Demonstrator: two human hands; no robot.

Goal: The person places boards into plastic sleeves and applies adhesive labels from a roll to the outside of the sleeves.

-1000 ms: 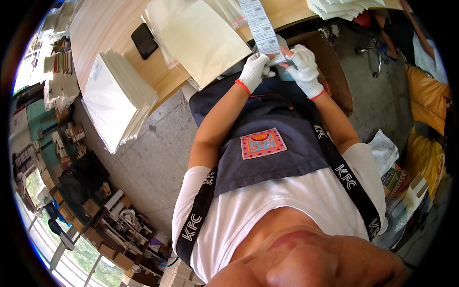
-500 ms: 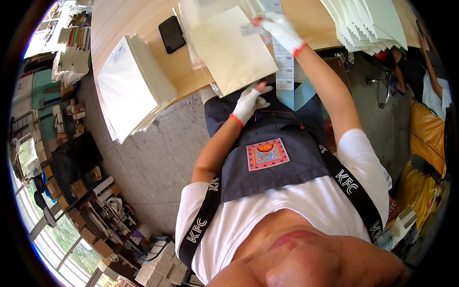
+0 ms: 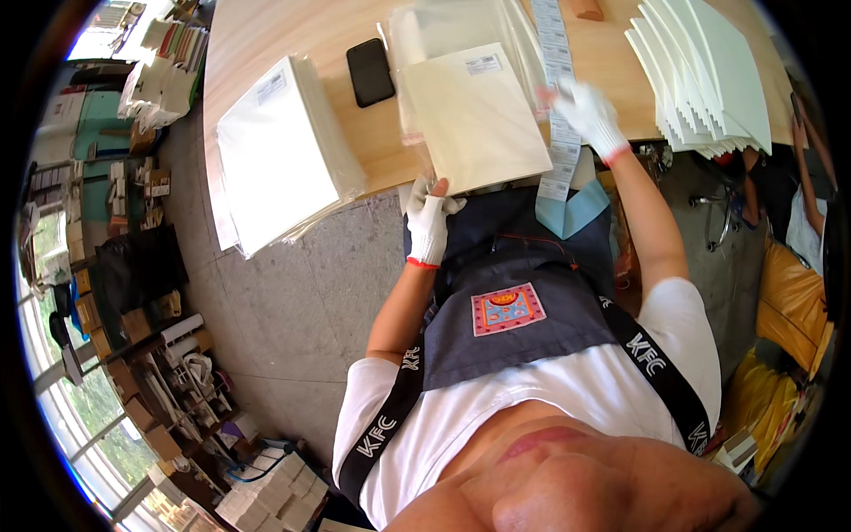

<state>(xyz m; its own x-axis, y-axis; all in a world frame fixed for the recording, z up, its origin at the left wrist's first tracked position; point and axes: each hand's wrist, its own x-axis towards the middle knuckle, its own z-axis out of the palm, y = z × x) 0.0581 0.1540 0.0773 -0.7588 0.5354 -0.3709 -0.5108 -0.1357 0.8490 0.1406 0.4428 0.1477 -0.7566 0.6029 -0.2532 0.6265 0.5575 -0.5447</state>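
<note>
A cream board (image 3: 479,124) lies at the table's near edge with a small white label (image 3: 483,64) near its far edge. My left hand (image 3: 428,222), in a white glove with bare fingertips, is closed at the board's near left corner, its thumb against the edge. Beside the board's right side, my gloved right hand (image 3: 585,115) is over a long strip of printed labels (image 3: 558,160). Motion blurs its fingers. The strip's pale blue backing (image 3: 576,213) folds over the table edge by my apron. Clear plastic sleeves (image 3: 461,22) lie partly under the board.
On the left stands a stack of sleeved white boards (image 3: 275,151), its top one labelled. A black phone (image 3: 370,73) lies between that stack and the sleeves. Fanned white boards (image 3: 709,80) occupy the right. Another person's arm (image 3: 802,151) shows at the far right.
The small label, earlier in my right hand, is now on the board. My right hand has moved to the label strip; my left hand has shifted to the board's near left corner.
</note>
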